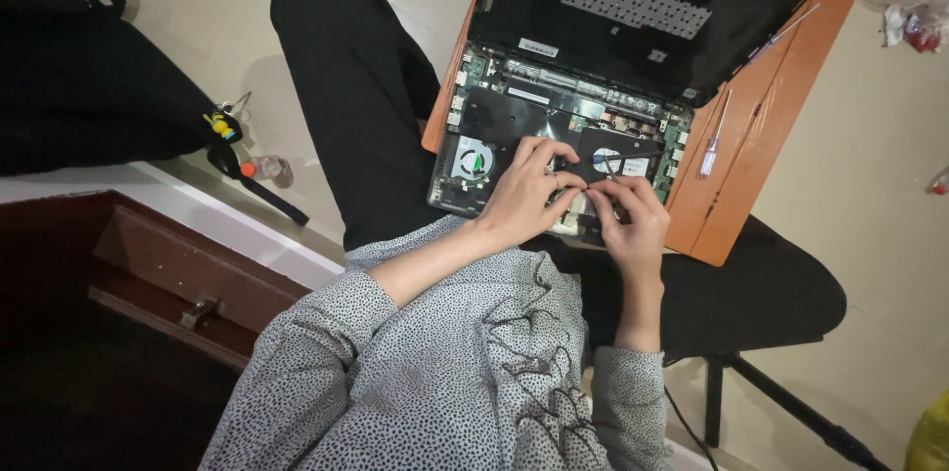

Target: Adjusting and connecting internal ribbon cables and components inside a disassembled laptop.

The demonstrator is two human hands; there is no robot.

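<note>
Both grips, left hand (522, 196) and right hand (625, 214), pinch small parts inside the opened laptop (494, 125) beneath them

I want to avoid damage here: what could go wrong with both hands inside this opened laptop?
The left hand and right hand pinch small parts on the bare laptop board, so a slip might strain a connector. The laptop overhangs the orange board on the lap and could tip. The screwdriver lies loose near the edge and may roll off.

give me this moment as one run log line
left hand on opened laptop | right hand pinching small part beside it | screwdriver on orange board
</note>
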